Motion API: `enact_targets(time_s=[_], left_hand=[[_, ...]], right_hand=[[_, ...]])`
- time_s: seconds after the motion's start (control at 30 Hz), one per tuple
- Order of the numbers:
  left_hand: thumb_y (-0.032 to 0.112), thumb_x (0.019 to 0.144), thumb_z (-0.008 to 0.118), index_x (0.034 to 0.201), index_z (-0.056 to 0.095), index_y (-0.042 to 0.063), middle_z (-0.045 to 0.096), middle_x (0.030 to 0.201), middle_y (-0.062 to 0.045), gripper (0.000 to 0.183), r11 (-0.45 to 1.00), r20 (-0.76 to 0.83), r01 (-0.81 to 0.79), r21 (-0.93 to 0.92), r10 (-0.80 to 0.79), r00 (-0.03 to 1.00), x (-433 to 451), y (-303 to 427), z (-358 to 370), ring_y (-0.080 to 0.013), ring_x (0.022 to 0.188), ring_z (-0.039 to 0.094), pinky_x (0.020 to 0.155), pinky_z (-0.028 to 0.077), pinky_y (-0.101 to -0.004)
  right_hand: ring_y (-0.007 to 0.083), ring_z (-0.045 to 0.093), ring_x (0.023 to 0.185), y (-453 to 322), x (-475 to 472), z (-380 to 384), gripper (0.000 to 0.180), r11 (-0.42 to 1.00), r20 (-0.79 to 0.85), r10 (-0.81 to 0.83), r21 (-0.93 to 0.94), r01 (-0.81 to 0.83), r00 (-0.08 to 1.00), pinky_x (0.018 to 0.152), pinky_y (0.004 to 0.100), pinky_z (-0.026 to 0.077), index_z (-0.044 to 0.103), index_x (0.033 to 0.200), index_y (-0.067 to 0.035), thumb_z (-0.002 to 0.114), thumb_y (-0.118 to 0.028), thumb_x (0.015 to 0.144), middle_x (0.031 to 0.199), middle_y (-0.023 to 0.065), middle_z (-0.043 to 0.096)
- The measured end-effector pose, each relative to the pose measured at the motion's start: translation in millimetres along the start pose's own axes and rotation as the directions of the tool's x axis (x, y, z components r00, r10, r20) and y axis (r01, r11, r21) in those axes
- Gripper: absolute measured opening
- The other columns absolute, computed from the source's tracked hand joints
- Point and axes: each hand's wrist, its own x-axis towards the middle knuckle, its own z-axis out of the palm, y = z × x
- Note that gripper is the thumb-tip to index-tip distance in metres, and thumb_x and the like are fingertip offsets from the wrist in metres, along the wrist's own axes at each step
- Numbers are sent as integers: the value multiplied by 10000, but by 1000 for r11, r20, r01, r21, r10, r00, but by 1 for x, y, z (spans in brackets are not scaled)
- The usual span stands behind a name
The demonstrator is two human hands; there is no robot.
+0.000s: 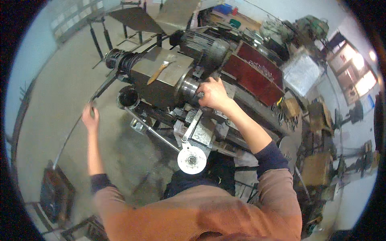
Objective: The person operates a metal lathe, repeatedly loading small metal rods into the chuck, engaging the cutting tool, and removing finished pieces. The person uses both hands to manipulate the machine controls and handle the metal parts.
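Note:
A metal lathe stands in front of me. My right hand (213,92) grips the front of its bright steel chuck (190,88), fingers curled around it and partly hidden. Out to the left, my left hand (90,116) is closed around a long thin rod (68,139). The rod slants down toward the floor on one side; on the other, a thicker dark bar (104,87) runs up toward the pulleys (120,61) at the headstock's end. Whether rod and bar are one piece I cannot tell. A brush with a wooden handle (157,74) lies on the headstock cover (141,64).
Near my body is a pale round handwheel (191,159) on the carriage. Behind the lathe are an electric motor (208,45) and a dark red metal tray (256,79) with metal shavings. A dark metal box (55,192) stands on the floor at lower left.

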Motion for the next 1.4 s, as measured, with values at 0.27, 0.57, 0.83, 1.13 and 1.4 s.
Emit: enact_targets(time_s=[0.27, 0.57, 0.83, 1.13, 1.4], left_hand=[[271, 708, 606, 945, 614, 46, 616, 868, -182, 327, 911, 799, 299, 282, -396, 453, -150, 67, 112, -321, 860, 587, 758, 454, -417], [201, 766, 534, 885, 642, 99, 631, 857, -157, 190, 908, 798, 92, 409, -405, 445, -123, 51, 96, -275, 783, 620, 671, 479, -395], [225, 825, 544, 980, 569, -59, 611, 687, -130, 325, 644, 680, 758, -103, -510, 526, -100, 62, 58, -184, 515, 596, 462, 475, -289], [117, 785, 563, 834, 487, -74, 574, 615, -127, 212, 11, 579, 941, -338, -786, 217, -47, 157, 95, -223, 461, 581, 392, 472, -305], [24, 738, 528, 864, 452, -80, 575, 634, -145, 180, 44, 559, 955, -294, -803, 209, -63, 143, 117, -220, 454, 576, 391, 481, -302]], right_hand=[[309, 491, 976, 72, -171, -33, 374, 982, -303, 189, 77, -174, 934, 882, 441, 358, 649, 870, -115, 673, -194, 506, 1031, 92, 588], [291, 603, 775, 178, -413, -13, 330, 643, -198, 766, 194, -741, 612, 719, 329, 468, 648, 891, -29, 605, -112, 574, 829, 162, 628], [373, 578, 871, 285, -670, 20, 352, 127, 205, 978, -415, -901, 44, 744, 420, 469, 604, 905, 23, 602, -233, 663, 886, 235, 605], [363, 592, 841, 223, -653, 46, 273, -35, 4, 999, -287, -957, -38, 732, 412, 476, 623, 768, 10, 600, -225, 631, 838, 218, 617], [375, 575, 888, 126, -606, 48, 413, -237, -73, 971, -194, -952, -227, 767, 430, 450, 596, 841, 33, 584, -304, 603, 905, 239, 601]])
